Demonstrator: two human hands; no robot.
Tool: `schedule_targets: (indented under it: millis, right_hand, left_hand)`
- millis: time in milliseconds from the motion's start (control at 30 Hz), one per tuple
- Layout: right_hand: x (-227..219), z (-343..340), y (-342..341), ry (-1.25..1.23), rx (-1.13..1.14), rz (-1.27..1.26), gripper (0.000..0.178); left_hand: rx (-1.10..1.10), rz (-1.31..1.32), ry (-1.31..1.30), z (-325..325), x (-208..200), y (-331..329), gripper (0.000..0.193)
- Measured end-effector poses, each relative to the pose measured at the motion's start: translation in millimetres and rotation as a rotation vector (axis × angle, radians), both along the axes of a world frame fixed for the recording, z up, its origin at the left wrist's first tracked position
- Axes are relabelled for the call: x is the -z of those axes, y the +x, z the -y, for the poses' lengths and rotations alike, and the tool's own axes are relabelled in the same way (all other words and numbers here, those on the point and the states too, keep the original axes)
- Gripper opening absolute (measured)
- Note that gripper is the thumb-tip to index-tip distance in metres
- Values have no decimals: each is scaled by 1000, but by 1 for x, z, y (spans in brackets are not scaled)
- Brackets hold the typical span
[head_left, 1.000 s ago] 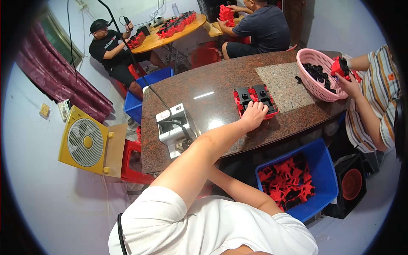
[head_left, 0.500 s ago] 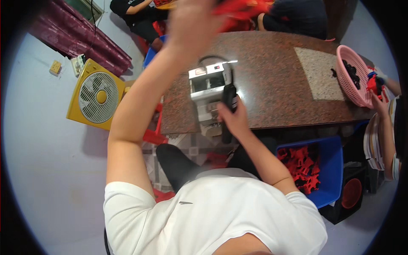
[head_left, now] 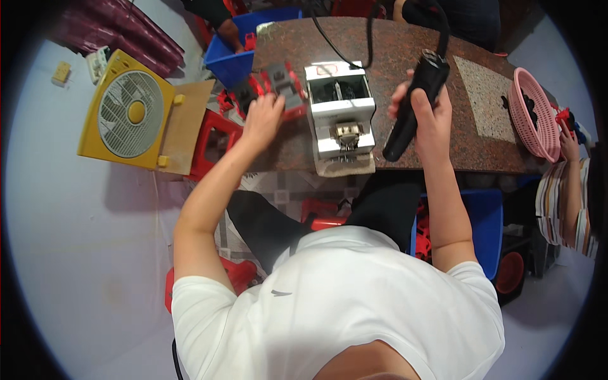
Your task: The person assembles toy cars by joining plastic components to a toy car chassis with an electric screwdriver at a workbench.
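My right hand (head_left: 436, 123) is wrapped round a black electric screwdriver (head_left: 400, 136), held tilted above the table's right part, a cable running from its upper end. At the table's left edge my left hand (head_left: 263, 117) grips the near side of a red plastic part with a dark grey middle (head_left: 283, 85); motion smears it a little. Another red-and-black part (head_left: 246, 95) lies close beside those fingers. Between my hands stands a white machine (head_left: 342, 111) that looks like a screw feeder, with a dark tray and a metal piece at its front.
A pink basket (head_left: 529, 120) holding black pieces stands at the right, beside a person's hand (head_left: 570, 147) with a red piece. Blue bins (head_left: 484, 221) sit below right and at the far left. On the left are a yellow fan (head_left: 126, 120) and a red stool (head_left: 212, 142).
My left hand has come down from high above the table to its left edge with the red part. My right hand has lifted the screwdriver away from the white machine, to the right.
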State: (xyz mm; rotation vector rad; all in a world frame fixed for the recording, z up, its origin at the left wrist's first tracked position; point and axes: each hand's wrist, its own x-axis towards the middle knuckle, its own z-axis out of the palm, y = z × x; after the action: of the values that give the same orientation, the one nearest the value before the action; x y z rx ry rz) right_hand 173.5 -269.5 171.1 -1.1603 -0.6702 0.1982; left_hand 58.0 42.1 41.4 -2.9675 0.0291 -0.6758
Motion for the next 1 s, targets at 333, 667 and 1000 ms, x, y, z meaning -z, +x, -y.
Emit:
schedule_targets:
  millis: [333,667,1000]
  right_hand:
    - [21,-58,-5,207,66,444,36]
    - [40,-65,-17,84,48,475,31]
    - [11,-85,-12,18,5,417,35]
  left_hand:
    - [-213,17,-238,23,-13,-22,70]
    - [-148,-9,-524,102,-26,-47,56]
    - [-278,287,-1532,-2,37,-66,78]
